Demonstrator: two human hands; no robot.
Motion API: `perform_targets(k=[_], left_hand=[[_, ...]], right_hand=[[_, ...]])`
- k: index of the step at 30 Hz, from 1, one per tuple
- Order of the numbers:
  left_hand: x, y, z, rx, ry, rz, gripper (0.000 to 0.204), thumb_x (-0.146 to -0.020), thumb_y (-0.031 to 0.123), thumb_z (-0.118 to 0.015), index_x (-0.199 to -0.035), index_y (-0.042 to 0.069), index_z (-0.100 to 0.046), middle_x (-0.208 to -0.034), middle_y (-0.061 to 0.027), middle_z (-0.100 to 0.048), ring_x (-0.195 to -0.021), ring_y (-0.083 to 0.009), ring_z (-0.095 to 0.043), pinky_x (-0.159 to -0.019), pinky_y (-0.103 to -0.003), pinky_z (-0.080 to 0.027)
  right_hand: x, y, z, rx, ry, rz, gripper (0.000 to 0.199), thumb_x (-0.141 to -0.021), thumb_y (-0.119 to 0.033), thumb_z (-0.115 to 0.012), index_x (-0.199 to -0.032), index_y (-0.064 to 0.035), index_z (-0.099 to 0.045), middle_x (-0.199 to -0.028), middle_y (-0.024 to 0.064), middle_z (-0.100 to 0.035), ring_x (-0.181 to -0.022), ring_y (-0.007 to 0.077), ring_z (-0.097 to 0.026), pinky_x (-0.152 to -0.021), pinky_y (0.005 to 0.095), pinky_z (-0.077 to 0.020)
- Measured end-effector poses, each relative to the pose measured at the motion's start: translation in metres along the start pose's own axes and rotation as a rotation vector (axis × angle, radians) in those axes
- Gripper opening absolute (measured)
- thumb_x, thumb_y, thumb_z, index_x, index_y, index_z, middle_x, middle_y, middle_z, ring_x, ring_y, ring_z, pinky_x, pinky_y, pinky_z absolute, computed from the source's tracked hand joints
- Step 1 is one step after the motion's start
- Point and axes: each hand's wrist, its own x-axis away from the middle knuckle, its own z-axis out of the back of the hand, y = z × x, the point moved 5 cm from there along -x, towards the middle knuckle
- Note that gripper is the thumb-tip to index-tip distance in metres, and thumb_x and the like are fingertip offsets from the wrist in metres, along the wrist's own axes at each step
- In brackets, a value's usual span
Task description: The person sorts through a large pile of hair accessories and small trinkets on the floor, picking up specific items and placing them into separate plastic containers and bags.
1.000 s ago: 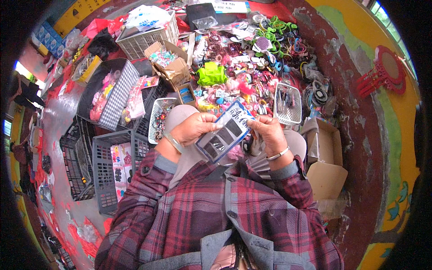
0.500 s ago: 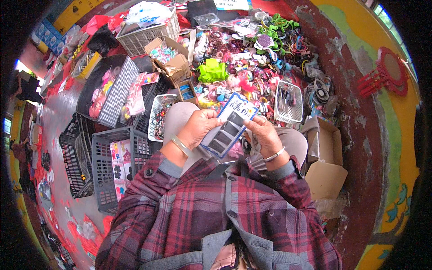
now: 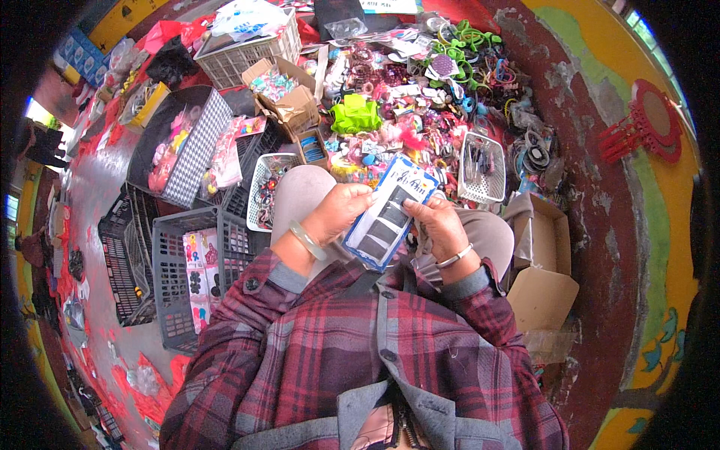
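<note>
card: white, blue-edged (image 3: 390, 214), one piece. location: between the two hands, above the lap, in front of the heap, its top end leaning toward the right. face: a row of dark rectangles, with dark lettering at the top end.

left hand (image 3: 339, 214): grasping the card by its left edge, thumb on the face. a pale bangle (image 3: 306, 241) at the wrist.

right hand (image 3: 441, 229): grasping the card by its right edge, thumb over the face; remaining fingers bent. a silvery bangle (image 3: 454, 256) at the wrist.

sleeves (image 3: 232, 307): checked, dark red and grey, grey cuffs.

knees (image 3: 294, 189): pale trousers, one to either side of the card.

heap (image 3: 409, 97): small mixed goods, many colours, beyond the knees; single items mostly too small to tell. within it, a bright green bunch (image 3: 355, 114) and, at the far right, green loops (image 3: 465, 49).

left basket (image 3: 253, 210): white, filled with small pieces, just beside the left knee.

right basket (image 3: 480, 194): white, holding slim items, beyond the right knee.

crate (image 3: 169, 277): grey, slotted, left of the left forearm, flat packs inside.

carton (image 3: 553, 236): brown, right of the right knee, flap down.
</note>
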Motion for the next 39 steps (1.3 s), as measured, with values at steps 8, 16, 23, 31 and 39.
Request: perform_targets(k=[8, 16, 23, 31, 39], left_hand=[[0.001, 0.045, -0.021, -0.022, 0.007, -0.239, 0.022, -0.08, 0.01, -0.063, -0.099, 0.0, -0.061, -0.093, -0.0025, -0.063, -0.083, -0.0074, -0.056, -0.077, -0.024, -0.045], [0.02, 0.071, -0.03, -0.263, 0.096, -0.379, 0.011, -0.079, 0.005, -0.063, -0.087, -0.002, -0.065, -0.082, -0.0009, -0.064, -0.076, -0.0058, -0.056, -0.065, -0.02, -0.044], [0.032, 0.082, -0.032, -0.562, 0.057, -0.598, 0.01, -0.08, 0.0, -0.06, -0.089, -0.002, -0.064, -0.082, -0.006, -0.062, -0.077, -0.0127, -0.058, -0.069, -0.024, -0.045], [0.057, 0.118, -0.053, -0.69, -0.247, -0.648, 0.022, -0.07, 0.001, -0.062, -0.092, 0.002, -0.061, -0.083, -0.0066, -0.06, -0.081, -0.0198, -0.056, -0.073, -0.031, -0.042], [0.067, 0.125, -0.066, -0.887, -0.285, -0.88, 0.023, -0.059, -0.009, -0.055, -0.076, 0.005, -0.055, -0.076, -0.0057, -0.053, -0.075, -0.0244, -0.052, -0.07, -0.033, -0.039]], right_hand=[[0.014, -0.017, -0.02, 0.354, -0.12, 0.21, 0.018, -0.079, -0.009, -0.065, -0.095, -0.0009, -0.065, -0.081, -0.0006, -0.063, -0.071, 0.0054, -0.053, -0.063, 0.0208, -0.0435], [0.022, -0.026, -0.025, 0.461, -0.129, 0.384, 0.019, -0.078, -0.007, -0.065, -0.096, -0.0009, -0.065, -0.081, 0.003, -0.064, -0.074, 0.0087, -0.056, -0.068, 0.024, -0.0458], [0.036, -0.049, -0.033, 0.761, -0.098, 0.594, 0.016, -0.076, -0.005, -0.064, -0.092, -0.0041, -0.065, -0.08, 0.0078, -0.064, -0.072, 0.015, -0.061, -0.064, 0.0261, -0.0476], [0.067, -0.074, -0.041, 1.071, -0.011, 1.253, 0.026, -0.062, -0.002, -0.063, -0.088, -0.0067, -0.066, -0.08, 0.0088, -0.063, -0.065, 0.0223, -0.061, -0.055, 0.0307, -0.0488], [0.083, -0.088, -0.047, 1.168, 0.06, 1.436, 0.028, -0.061, -0.003, -0.066, -0.089, -0.0062, -0.066, -0.083, 0.0068, -0.063, -0.06, 0.0187, -0.057, -0.051, 0.0281, -0.0458]])
